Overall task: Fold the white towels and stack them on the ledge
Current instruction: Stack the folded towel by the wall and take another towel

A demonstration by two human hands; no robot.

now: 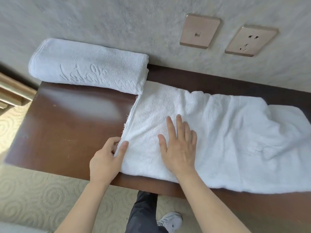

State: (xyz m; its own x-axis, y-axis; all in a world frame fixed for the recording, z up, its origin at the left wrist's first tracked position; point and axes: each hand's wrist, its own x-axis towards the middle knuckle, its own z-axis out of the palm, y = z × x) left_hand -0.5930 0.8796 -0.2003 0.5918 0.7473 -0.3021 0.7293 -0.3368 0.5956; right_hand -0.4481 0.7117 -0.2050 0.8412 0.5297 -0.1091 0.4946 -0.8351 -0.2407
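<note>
Nearest the camera are the person's own dark trouser leg (144,214) and grey-white shoe (170,221), standing on patterned carpet (33,195) right against the front edge of the dark wooden ledge (70,125); standing that close probably lets both forearms reach over the work without leaning.

The left hand (105,161) pinches the near left corner of the long towel (235,140), thumb on top and curled fingers at the frayed hem, seemingly to take hold of that short end for the next fold. The right hand (179,145) lies flat on the cloth just beside it, fingers straight and spread, gripping nothing; it looks to be pinning and smoothing the layers so they do not slide while the corner is lifted.

The long towel is laid lengthwise along the ledge, already doubled into a strip, its near edge slightly overhanging the front and its right end rumpled and running out of view. This fold is still in hand.

Further back, a finished folded towel (87,68) with raised lettering sits against the wall, touching the strip's far left corner, kept back presumably to leave working room. On the grey wall (117,22) beyond are two metallic socket plates (200,31).
</note>
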